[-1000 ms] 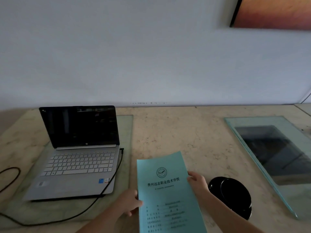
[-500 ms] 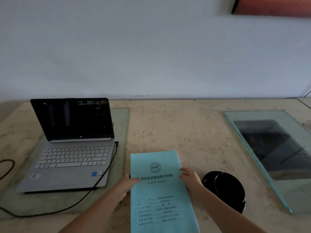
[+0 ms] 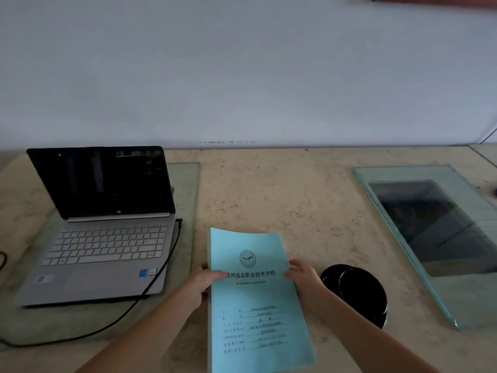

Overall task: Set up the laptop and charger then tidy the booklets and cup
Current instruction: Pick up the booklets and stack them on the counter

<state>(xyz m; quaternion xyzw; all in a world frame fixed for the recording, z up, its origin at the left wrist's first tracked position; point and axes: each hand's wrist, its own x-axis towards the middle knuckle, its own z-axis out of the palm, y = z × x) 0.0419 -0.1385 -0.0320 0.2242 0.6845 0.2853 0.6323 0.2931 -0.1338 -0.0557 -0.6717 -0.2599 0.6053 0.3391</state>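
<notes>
A light-blue booklet [image 3: 255,300] with a round emblem and printed text is held upright-facing in front of me, low over the stone table [image 3: 282,200]. My left hand [image 3: 201,284] grips its left edge and my right hand [image 3: 304,278] grips its right edge. An open silver laptop [image 3: 107,238] with a dark screen sits at the left on a glass sheet [image 3: 188,189]. A black charger cable [image 3: 161,275] is plugged into the laptop's right side and trails off to the left. A black cup [image 3: 357,292] lies just right of my right hand.
A second glass pane [image 3: 398,219] over a dark opening lies at the right of the table. A plain wall [image 3: 242,76] rises behind the table's far edge. Bare stone surface lies between the laptop and the right pane.
The booklet has swung from tilted to nearly straight, and both hands have shifted up along its edges. The view has tipped down a little.
</notes>
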